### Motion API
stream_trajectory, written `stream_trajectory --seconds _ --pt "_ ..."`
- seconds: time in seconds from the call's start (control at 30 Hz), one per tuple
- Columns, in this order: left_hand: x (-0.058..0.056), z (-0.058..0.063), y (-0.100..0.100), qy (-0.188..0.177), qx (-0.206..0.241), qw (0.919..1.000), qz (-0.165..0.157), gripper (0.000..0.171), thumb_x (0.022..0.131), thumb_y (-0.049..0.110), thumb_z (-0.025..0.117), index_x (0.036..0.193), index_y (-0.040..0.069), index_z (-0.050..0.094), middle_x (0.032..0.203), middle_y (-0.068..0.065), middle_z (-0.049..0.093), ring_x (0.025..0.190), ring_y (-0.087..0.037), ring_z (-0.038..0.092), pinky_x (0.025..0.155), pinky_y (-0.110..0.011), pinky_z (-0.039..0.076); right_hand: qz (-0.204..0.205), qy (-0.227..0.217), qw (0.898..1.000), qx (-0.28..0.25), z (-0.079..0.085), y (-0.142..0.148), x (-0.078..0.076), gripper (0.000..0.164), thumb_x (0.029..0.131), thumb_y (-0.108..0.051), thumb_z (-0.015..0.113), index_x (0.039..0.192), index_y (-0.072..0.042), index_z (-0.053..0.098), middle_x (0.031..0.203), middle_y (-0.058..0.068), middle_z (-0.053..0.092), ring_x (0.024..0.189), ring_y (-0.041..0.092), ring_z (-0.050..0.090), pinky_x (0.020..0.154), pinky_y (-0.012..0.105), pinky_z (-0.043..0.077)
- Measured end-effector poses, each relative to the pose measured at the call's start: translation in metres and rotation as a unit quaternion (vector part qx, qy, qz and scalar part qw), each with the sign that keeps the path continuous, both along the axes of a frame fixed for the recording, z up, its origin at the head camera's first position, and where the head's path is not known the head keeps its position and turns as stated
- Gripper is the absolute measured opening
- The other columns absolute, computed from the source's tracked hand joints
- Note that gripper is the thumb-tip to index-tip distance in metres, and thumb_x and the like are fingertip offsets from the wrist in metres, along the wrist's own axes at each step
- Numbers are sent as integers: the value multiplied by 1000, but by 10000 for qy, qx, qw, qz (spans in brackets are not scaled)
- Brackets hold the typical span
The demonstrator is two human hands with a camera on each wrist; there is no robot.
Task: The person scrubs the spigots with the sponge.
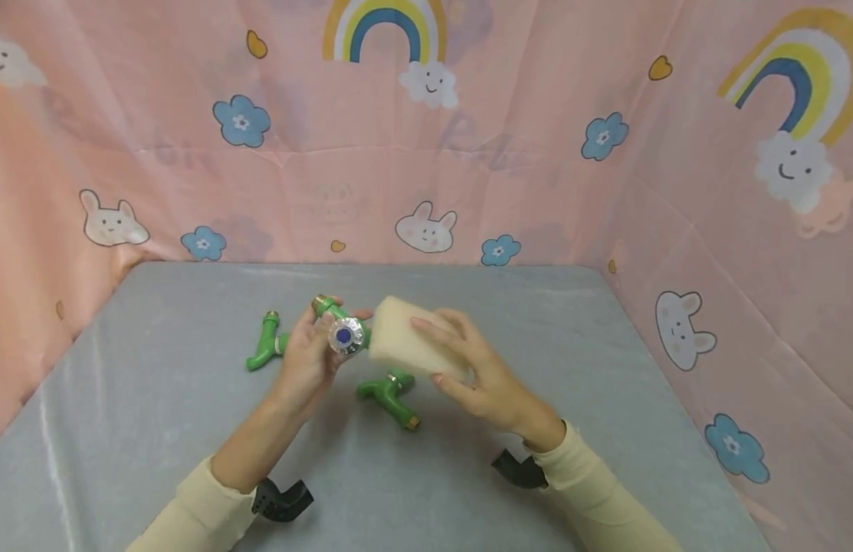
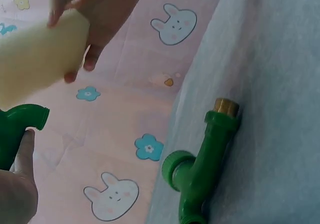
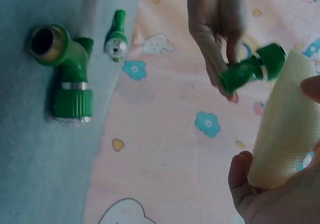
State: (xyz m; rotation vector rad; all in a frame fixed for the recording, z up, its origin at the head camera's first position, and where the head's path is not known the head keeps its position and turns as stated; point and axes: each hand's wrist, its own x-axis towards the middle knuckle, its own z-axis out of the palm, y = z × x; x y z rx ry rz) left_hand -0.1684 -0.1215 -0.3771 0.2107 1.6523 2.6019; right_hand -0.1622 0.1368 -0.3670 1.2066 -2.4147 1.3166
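My left hand (image 1: pixel 307 354) grips a green faucet (image 1: pixel 327 307) with a brass threaded end and a clear knob (image 1: pixel 346 336) that has a blue centre. The faucet is held up above the table, its knob facing the head camera. In my right hand (image 1: pixel 491 383) is a cream-coloured sponge (image 1: pixel 412 337), pinched between thumb and fingers. The sponge's left end is right at the faucet, overlapping it in the head view. From the right wrist, the sponge (image 3: pixel 285 124) shows thick and block-shaped, near the green knob side of the held faucet (image 3: pixel 245 73).
A second green faucet (image 1: pixel 390 395) lies on the grey cloth-covered table (image 1: pixel 426 491) below the hands. Another green faucet (image 1: pixel 266 345) lies to the left, partly behind my left hand. Black wrist mounts (image 1: pixel 283 502) hang at both sleeves. Pink patterned curtains (image 1: pixel 288 184) enclose the table.
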Motion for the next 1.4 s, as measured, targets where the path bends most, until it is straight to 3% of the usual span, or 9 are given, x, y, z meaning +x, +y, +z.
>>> stream_trajectory --seconds 0.1,0.2,0.37,0.57,0.7,0.83,0.97,1.1,1.4 --pt "2 1 4 -246 81 9997 28 16 111 27 36 122 16 41 105 8 73 100 -5 72 91 -22 59 -170 368 9990 177 -3 -6 2 67 88 -9 69 150 -23 49 147 16 41 123 30 50 89 35 54" --pt "4 3 7 -455 97 9985 304 18 111 26 33 122 15 41 104 10 71 97 -2 71 88 -20 59 -374 558 9969 398 -5 -10 4 68 85 -8 74 148 -23 53 145 17 42 126 31 49 91 39 56" --pt "2 4 4 -456 62 9969 640 19 112 26 30 122 13 40 111 8 71 100 -7 74 95 -27 59 -860 898 9889 818 -6 -9 2 67 79 -7 77 142 -22 60 138 21 49 122 35 52 88 44 56" --pt "1 5 -4 -273 70 9960 854 24 109 35 36 123 16 42 110 8 73 99 -10 76 95 -30 58 -1247 506 9844 1133 -1 6 -5 66 81 -5 74 143 -22 58 139 22 48 119 37 52 86 43 55" --pt "1 3 -2 -343 -39 9961 813 20 108 35 39 112 16 42 101 8 74 95 -9 76 93 -31 60 -1165 332 9921 311 6 12 -4 70 85 -5 71 150 -21 50 144 20 41 122 37 50 82 41 55" --pt "2 0 5 -423 -326 9964 663 16 109 31 39 110 15 41 93 9 74 92 -8 76 91 -30 61 -981 1055 9893 -228 6 7 -1 72 83 -4 73 149 -17 48 143 22 40 121 38 50 78 41 56" --pt "4 -1 9 -417 -656 9955 547 12 110 27 41 110 15 41 87 11 75 87 -7 75 88 -31 62 -1021 1820 9780 33 1 0 0 71 81 -5 78 145 -19 52 141 24 41 122 39 49 80 45 58" --pt "5 -1 10 -390 -775 9950 487 13 111 26 38 109 13 41 88 10 76 85 -9 76 87 -32 63 -1254 2112 9683 459 -4 -4 -4 72 79 -4 81 144 -22 55 140 22 42 124 39 47 85 50 58" --pt "-1 0 3 -1076 -429 9924 406 19 111 32 34 113 14 39 88 8 72 79 -8 74 86 -27 62 -1734 2046 9601 787 -7 7 -19 69 76 0 81 139 -18 60 138 24 45 117 43 50 84 52 58"
